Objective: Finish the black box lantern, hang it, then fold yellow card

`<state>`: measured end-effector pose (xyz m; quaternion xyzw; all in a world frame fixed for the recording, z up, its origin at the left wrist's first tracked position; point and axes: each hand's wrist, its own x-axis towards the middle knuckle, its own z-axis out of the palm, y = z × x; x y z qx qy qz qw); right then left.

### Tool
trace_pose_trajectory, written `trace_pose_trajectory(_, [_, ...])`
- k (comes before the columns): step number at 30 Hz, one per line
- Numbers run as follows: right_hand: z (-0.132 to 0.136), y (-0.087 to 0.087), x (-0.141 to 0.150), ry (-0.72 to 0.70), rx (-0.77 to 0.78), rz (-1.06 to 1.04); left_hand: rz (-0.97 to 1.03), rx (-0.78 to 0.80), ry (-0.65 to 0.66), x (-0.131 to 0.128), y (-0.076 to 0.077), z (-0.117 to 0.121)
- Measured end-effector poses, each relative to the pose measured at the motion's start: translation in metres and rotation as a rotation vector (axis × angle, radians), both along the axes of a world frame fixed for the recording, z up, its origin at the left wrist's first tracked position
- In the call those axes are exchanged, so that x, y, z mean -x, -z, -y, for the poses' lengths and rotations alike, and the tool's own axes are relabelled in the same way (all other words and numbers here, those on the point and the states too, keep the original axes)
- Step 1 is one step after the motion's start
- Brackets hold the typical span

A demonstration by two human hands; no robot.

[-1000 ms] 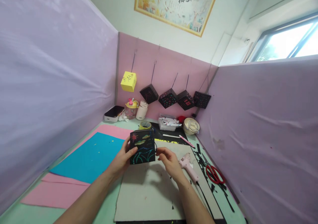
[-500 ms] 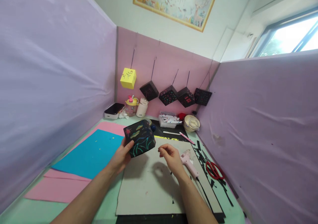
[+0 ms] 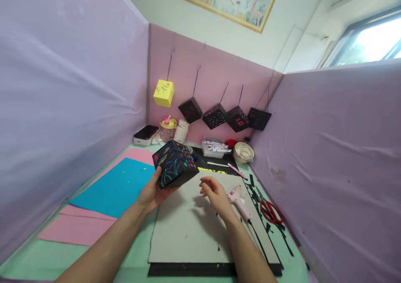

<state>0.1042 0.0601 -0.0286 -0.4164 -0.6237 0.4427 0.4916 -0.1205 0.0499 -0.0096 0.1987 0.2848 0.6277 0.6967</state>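
My left hand (image 3: 152,193) grips a black paper cube (image 3: 174,163) painted with coloured marks and holds it tilted above the grey board (image 3: 188,233). Thumb and fingers clasp its lower left corner. My right hand (image 3: 214,193) hovers just right of the cube with loosely curled fingers, apart from it and holding nothing I can see. A pink glue gun (image 3: 238,201) lies on the board right beside my right hand.
Blue paper (image 3: 115,187) over pink sheets (image 3: 75,228) lies at the left. Red scissors (image 3: 270,212) and black paper scraps lie at the right. Markers (image 3: 214,147), a bowl (image 3: 243,152), bottles and a phone stand at the back. A yellow cube (image 3: 163,93) and several black cubes hang on the pink wall.
My left hand has turned and tilted the cube, so another face shows on top. My right hand let go of the cube's right side and drew slightly away.
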Motion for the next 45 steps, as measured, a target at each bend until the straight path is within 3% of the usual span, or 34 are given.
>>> trace_pose_trajectory(13, [0.0018, -0.003, -0.0012, -0.063, 0.03, 0.073, 0.008, 0.013, -0.02, -0.0009, 0.0013, -0.0014])
trace_pose_trajectory(24, [0.0054, -0.0065, -0.0009, -0.105, 0.026, 0.006, 0.006, 0.041, -0.03, -0.0002, 0.0023, -0.0029])
trace_pose_trajectory(30, [0.0049, -0.0064, 0.0004, -0.019, 0.042, 0.02, -0.006, 0.065, -0.026, -0.0011, -0.0014, -0.0005])
trace_pose_trajectory(36, [0.0029, -0.004, 0.0014, -0.018, -0.062, -0.029, -0.012, 0.077, -0.04, -0.0012, -0.0014, -0.0009])
trace_pose_trajectory(45, [0.0065, -0.0064, 0.0023, -0.069, -0.009, -0.074, -0.021, 0.074, -0.047, -0.0024, -0.0032, 0.0012])
